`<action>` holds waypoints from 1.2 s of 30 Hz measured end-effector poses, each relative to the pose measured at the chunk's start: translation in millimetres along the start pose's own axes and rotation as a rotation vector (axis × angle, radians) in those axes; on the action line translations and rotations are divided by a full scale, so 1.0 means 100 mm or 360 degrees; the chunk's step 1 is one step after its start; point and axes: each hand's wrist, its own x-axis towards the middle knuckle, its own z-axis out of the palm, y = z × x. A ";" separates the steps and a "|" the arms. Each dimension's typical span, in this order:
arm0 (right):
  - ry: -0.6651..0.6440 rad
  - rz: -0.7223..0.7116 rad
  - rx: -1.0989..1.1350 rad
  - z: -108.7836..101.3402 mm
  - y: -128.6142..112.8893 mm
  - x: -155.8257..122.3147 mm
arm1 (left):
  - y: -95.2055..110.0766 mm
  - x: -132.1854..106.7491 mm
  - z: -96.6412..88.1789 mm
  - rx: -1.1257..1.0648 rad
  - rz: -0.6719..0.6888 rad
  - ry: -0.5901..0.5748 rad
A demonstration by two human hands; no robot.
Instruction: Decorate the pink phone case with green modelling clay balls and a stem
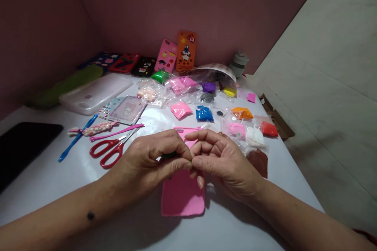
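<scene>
My left hand (150, 159) and my right hand (222, 159) meet above a pink phone case (182, 196) lying on the white table (59, 188). Both are closed in a pinch on a small piece of green clay (169, 155), which shows only as a dark sliver between the fingers. The thumbs and forefingers of the two hands touch each other. Red scissors (108, 150) lie just left of my left hand.
Small bags of coloured clay (204, 114) are scattered behind the hands. Decorated phone cases (186, 51) lean on the back wall. A clear case (94, 92), a blue tool (77, 138), a pink tool (116, 132) and a black tablet (20, 145) lie left. The table's right edge drops off.
</scene>
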 end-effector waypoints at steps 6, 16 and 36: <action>0.0055 0.0028 0.0004 0.02 -0.05 -0.02 | 0.00 0.00 -0.04 -0.0462 -0.0495 -0.0294; 0.0048 -0.0001 0.0098 -0.01 -0.05 0.01 | 0.00 0.06 -0.15 -0.0688 -0.0680 -0.0252; 0.0154 -0.0034 0.0191 -0.06 -0.09 0.05 | 0.05 0.10 -0.24 -0.1387 -0.0917 -0.0112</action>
